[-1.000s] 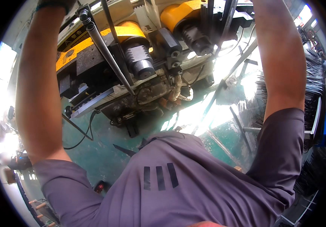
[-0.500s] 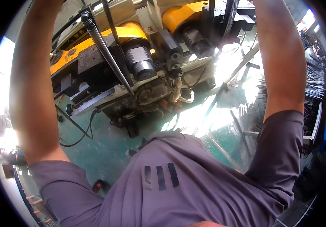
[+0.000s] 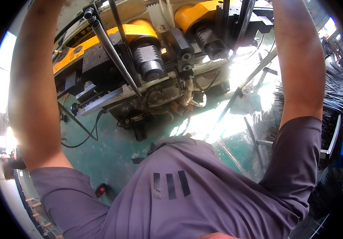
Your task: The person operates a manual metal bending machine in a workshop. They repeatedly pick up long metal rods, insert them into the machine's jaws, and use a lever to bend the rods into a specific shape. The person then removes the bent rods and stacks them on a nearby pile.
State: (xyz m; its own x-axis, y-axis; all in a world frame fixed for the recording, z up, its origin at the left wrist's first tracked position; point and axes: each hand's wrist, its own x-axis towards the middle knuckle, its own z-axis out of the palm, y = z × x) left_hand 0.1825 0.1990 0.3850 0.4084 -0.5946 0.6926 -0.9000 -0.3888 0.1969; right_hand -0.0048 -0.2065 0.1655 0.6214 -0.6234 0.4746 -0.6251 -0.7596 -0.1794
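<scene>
Both hands were out of view: the two bare forearms rose past the upper edge of the picture, so whether each hand was released, clenched or grasping something could not be told. The left forearm (image 3: 32, 99) went up at the left side and the right forearm (image 3: 299, 59) at the right side, both coming out of the short sleeves of a grey shirt (image 3: 187, 199) with three dark stripes.

Compared with one second ago, the view had shifted only a little; the arms stayed raised in the same posture and the machine kept its place between them. This suggested that the person was holding steady at the upper part of the machine, not moving to another spot.

Between the forearms stood the yellow and black machine (image 3: 139, 51). Its two dark cylindrical heads (image 3: 149, 63) pointed toward the person, and a ribbed steel rod (image 3: 111, 47) ran diagonally across its front, just beside the left head. Below lay the green floor (image 3: 99, 151) with a black cable (image 3: 80, 131). At the right side, well apart from the machine, a bundle of thin dark rods (image 3: 334, 95) lay stacked.
</scene>
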